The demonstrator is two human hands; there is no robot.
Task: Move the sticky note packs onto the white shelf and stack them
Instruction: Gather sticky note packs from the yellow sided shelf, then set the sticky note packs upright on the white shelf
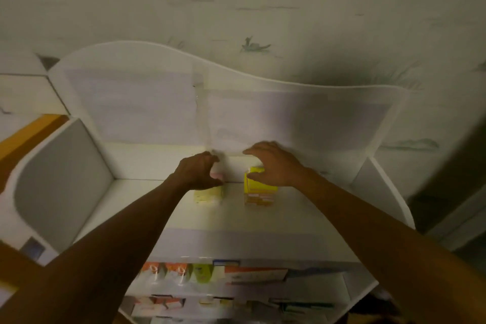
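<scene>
Here, at frame centre, both spread hands hover over light, stiff packs; better to grip their flat sides: left hand (200, 172) over the pale yellow sticky note pack (207, 195), right hand (273, 166) over the bright yellow pack stack (260, 192) on the white shelf (289, 218).

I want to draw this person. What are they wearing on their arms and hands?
Nothing shows on them. The left hand and right hand wear no gloves, and no rings or watch show. Both forearms are bare as far as the picture reaches, with no sleeves.
</scene>
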